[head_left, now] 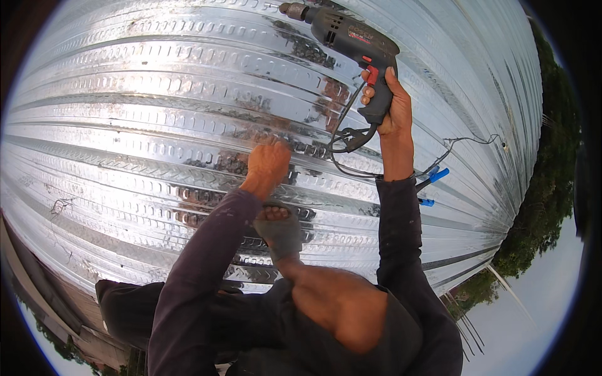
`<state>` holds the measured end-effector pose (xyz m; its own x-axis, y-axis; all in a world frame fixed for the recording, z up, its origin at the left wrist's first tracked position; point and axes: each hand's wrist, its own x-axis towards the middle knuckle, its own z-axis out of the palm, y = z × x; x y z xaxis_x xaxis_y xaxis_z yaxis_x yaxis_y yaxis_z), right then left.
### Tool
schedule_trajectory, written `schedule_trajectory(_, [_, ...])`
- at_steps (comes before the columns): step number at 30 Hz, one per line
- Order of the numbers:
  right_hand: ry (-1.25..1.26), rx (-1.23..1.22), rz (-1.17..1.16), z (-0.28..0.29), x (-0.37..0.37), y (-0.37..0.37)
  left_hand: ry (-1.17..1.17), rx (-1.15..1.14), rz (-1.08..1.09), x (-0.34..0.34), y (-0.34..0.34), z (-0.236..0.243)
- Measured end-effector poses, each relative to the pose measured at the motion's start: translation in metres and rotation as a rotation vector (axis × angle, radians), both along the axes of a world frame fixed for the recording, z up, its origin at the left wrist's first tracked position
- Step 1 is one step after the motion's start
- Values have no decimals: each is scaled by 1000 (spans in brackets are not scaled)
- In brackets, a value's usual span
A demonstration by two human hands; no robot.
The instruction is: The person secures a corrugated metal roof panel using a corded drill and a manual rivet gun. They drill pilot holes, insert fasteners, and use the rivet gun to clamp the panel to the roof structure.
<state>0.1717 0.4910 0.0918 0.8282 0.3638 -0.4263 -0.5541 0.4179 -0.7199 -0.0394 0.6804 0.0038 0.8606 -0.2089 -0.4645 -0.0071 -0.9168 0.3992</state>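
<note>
The person is wearing a dark purplish long-sleeved top (188,294), its cuffs ending at the wrists, dark trousers rolled above the knee, and a grey sandal (280,233).

A blue-handled tool (433,178), perhaps pliers, lies on the ribbed sheet beside a thin wire (467,140); trees (533,219) beyond.

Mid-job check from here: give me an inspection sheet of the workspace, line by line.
Surface: shiny ribbed metal sheeting, with dark rusty smudges around the middle.
Job's things: grey electric drill, its tip toward the sheeting.
Clutter: blue clips beside the right forearm.
Hands: right hand wrapped around the drill's handle; left hand closed, knuckles resting on the sheeting, whether it holds anything cannot be told.
Cables: black cord looping from the drill's handle; a thin wire trailing right.
Surroundings: trees and pale sky beyond the sheet's edge; a sandalled foot on the ribs.
</note>
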Motion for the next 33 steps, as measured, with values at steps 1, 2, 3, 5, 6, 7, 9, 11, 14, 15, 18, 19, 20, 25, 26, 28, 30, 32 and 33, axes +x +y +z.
schedule_trajectory(1, [7, -1, -9, 0, 1, -6, 160, -54, 81, 1, -10, 19])
schedule_trajectory(2, [22, 12, -9, -3, 0, -4, 139, -96, 41, -20, -37, 23])
schedule_trajectory(3, [42, 40, -5, -6, -1, 3, 122, -124, 6, -48, -68, 31])
schedule_trajectory(5, [43, 70, -13, -14, 5, 3, 179, -193, -130, -72, -115, 56])
schedule_trajectory(6, [35, 79, -18, -15, 7, 3, 117, -226, -53, -66, -107, 54])
schedule_trajectory(7, [48, 83, -24, -21, 0, 0, 75, -264, 26, -68, -94, 53])
schedule_trajectory(9, [94, 120, 0, -31, 4, -1, 14, -277, 210, -56, -53, 53])
schedule_trajectory(11, [97, 106, 8, -37, 17, -2, -57, -235, 375, -28, 4, 38])
schedule_trajectory(14, [106, 95, 13, -49, 25, 4, -139, -153, 466, -25, 80, 14])
schedule_trajectory(15, [123, 119, 14, -54, 27, 2, -184, -95, 539, -27, 90, 15])
schedule_trajectory(18, [159, 133, 26, -63, 33, -9, -198, -313, 914, -31, 99, 13])
schedule_trajectory(19, [161, 122, 28, -64, 35, -12, -237, -460, 1061, -35, 103, 1])
schedule_trajectory(20, [194, 105, 24, -68, 37, -15, -37, -677, 1277, -33, 102, 0])
schedule_trajectory(25, [122, -340, -93, -58, 28, 12, 556, -1494, 1387, -28, 94, 7])
schedule_trajectory(26, [86, -447, -110, -58, 22, 16, 615, -1613, 1351, -29, 87, 15])
schedule_trajectory(28, [-77, -710, -22, -61, 29, -10, 677, -1694, 1279, -22, 63, 26])
schedule_trajectory(30, [-201, -881, 148, -37, 22, -7, 703, -1736, 1285, -27, 65, 22])
schedule_trajectory(32, [-388, -1400, 265, -30, 13, -20, 785, -1902, 1268, -27, 58, 22])
schedule_trajectory(33, [-523, -1656, 275, -13, -12, 3, 770, -1905, 1306, -35, 67, 20])
